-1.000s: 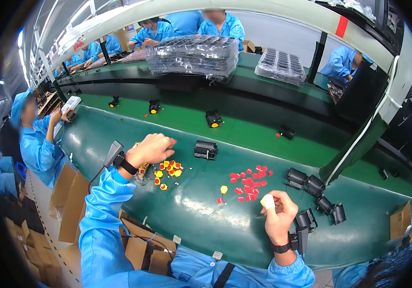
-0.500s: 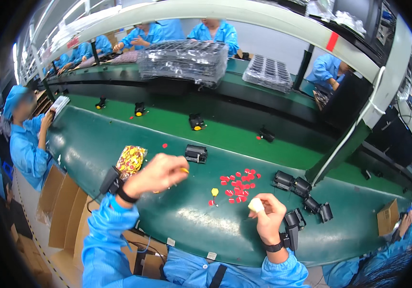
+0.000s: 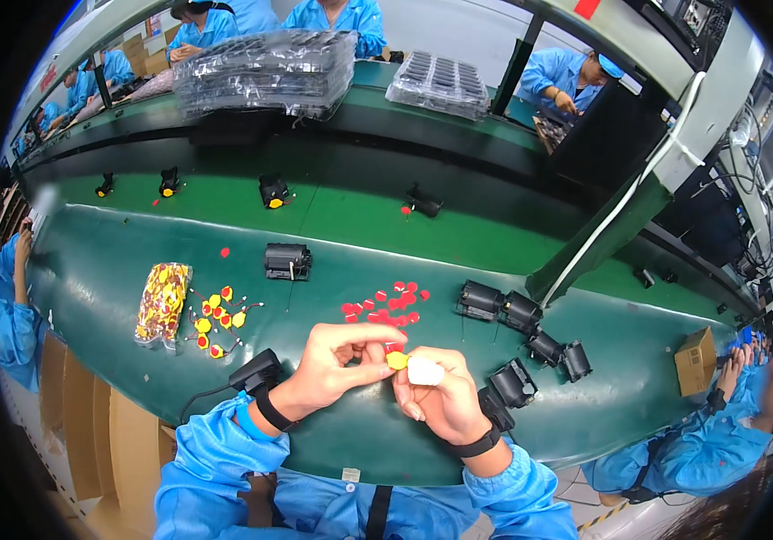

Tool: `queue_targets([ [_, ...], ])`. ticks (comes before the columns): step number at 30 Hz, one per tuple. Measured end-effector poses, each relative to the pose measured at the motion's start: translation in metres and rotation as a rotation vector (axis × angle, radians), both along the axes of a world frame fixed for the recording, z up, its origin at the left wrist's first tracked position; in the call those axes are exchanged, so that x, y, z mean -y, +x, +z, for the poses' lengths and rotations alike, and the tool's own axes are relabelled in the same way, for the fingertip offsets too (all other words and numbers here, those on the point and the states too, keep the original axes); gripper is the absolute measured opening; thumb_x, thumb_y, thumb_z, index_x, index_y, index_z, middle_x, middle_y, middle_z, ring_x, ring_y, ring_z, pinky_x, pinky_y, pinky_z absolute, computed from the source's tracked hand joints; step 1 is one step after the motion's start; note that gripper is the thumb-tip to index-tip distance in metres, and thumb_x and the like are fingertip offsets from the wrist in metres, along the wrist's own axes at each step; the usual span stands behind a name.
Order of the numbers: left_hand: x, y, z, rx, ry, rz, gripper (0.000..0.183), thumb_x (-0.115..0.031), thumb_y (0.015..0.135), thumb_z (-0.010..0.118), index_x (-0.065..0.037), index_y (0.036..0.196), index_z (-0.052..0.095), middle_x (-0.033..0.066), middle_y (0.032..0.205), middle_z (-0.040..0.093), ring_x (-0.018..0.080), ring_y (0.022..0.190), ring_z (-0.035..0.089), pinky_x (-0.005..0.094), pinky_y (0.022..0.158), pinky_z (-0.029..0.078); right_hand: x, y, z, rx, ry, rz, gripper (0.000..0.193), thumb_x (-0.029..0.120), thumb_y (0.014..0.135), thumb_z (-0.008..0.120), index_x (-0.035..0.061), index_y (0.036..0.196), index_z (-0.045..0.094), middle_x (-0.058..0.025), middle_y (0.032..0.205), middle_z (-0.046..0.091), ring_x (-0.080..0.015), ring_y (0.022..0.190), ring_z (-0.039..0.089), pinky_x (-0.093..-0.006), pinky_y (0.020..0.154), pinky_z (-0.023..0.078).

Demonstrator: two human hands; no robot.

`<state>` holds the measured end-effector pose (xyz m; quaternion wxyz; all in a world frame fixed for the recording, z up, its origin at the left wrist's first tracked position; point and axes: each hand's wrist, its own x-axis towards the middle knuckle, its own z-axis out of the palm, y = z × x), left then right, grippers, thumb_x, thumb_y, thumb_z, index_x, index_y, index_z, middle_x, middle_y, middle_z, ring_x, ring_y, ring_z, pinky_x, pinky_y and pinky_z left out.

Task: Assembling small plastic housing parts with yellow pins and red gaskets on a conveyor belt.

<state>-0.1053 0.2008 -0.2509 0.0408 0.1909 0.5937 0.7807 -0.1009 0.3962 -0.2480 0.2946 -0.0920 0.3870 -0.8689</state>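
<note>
My left hand (image 3: 341, 367) pinches a small yellow disc (image 3: 396, 360) between thumb and forefinger. My right hand (image 3: 448, 403) is closed and meets the left at the disc's right edge. At its fingertips is a white piece (image 3: 425, 371); whether it is held or covers a fingertip, I cannot tell. Behind both hands lies a loose scatter of red discs (image 3: 399, 303), partly hidden by the left fingers. Left of the hands are several yellow discs with red faces and thin wire leads (image 3: 215, 310), next to a clear bag full of similar discs (image 3: 163, 304).
Black cylindrical housings (image 3: 479, 301) stand in a group to the right; another black housing (image 3: 287, 262) sits behind my left hand. A green belt (image 3: 341, 211) carries several black parts along the far side. An upright post (image 3: 620, 198) and a small carton (image 3: 695, 362) are at the right.
My view has turned, shifting the table leftward. My left hand has come from beside the bag to meet my right hand, uncovering the pile of yellow discs.
</note>
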Motion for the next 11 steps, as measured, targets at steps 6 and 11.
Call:
queue_targets([
  [6,-0.001,0.006,-0.011,0.234,0.024,-0.143,0.013,-0.014,0.097,0.056,-0.001,0.097,0.060,-0.0004,0.065,0.055,0.0053,0.058,0.050,0.0211,0.051,0.035,0.001,-0.003,-0.006,-0.006,0.085,-0.113,0.023,0.017,0.095,0.053,-0.0031,0.090,0.063,-0.0138,0.073,0.064,-0.0162,0.053,0.058,-0.0253,0.045,0.043],
  [11,-0.004,0.007,-0.013,0.269,0.006,-0.094,0.016,-0.017,0.096,0.059,-0.002,0.100,0.060,0.0007,0.067,0.056,0.0070,0.058,0.051,0.0218,0.052,0.039,0.004,-0.001,-0.009,-0.030,0.179,-0.159,0.024,0.020,0.095,0.056,-0.0029,0.090,0.063,-0.0136,0.073,0.064,-0.0169,0.053,0.058,-0.0247,0.047,0.045],
])
